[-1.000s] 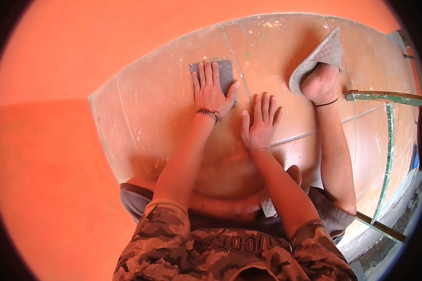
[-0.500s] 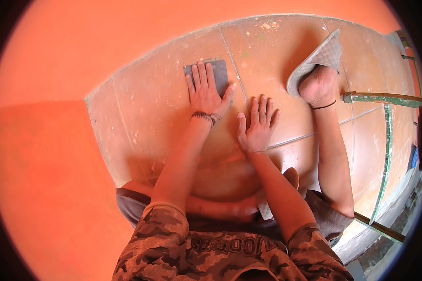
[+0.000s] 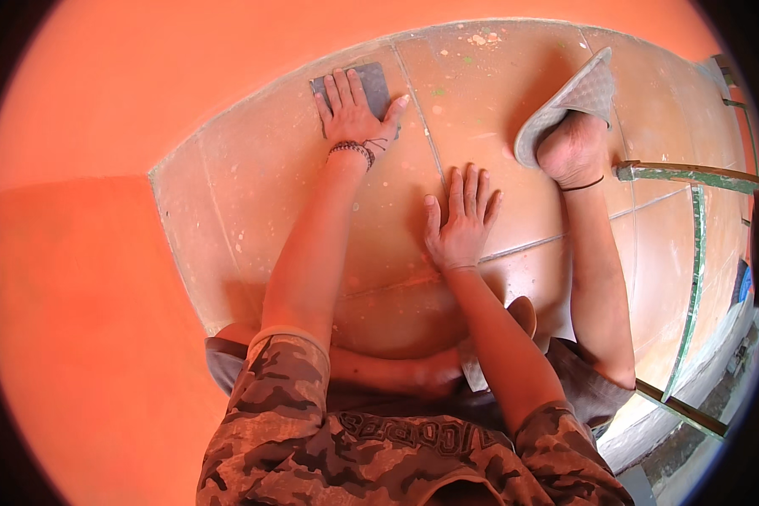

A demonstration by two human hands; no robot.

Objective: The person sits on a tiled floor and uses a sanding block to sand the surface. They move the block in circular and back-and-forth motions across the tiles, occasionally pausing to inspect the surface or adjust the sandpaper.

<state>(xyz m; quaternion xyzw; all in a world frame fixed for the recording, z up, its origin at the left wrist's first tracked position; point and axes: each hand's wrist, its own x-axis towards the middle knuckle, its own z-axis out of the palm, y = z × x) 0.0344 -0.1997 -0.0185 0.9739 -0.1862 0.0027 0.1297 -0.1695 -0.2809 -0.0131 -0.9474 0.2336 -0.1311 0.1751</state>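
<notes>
My left hand [image 3: 354, 118] lies flat, fingers stretched, on a dark grey rectangular sheet [image 3: 375, 83] that looks like sandpaper. Part of the sheet is hidden under the palm and fingers; its far and right edges show. Beneath it is the tiled floor [image 3: 388, 198], dusty and spotted with paint, close to the foot of the orange wall. My right hand [image 3: 461, 232] rests on the tiles with its fingers spread, nearer to me and to the right of the sheet, and holds nothing.
Orange walls [image 3: 67, 253] meet the floor along the left and far sides. My slippered foot [image 3: 572, 143] is on the right. Beyond it are a paint-splashed green wooden frame [image 3: 696, 278] and its bar [image 3: 691, 175]. Pale paint spots [image 3: 481, 39] mark the far tiles.
My left hand has slid the sheet forward and slightly left, closer to the wall. My right hand stays nearly in the same place on the floor.
</notes>
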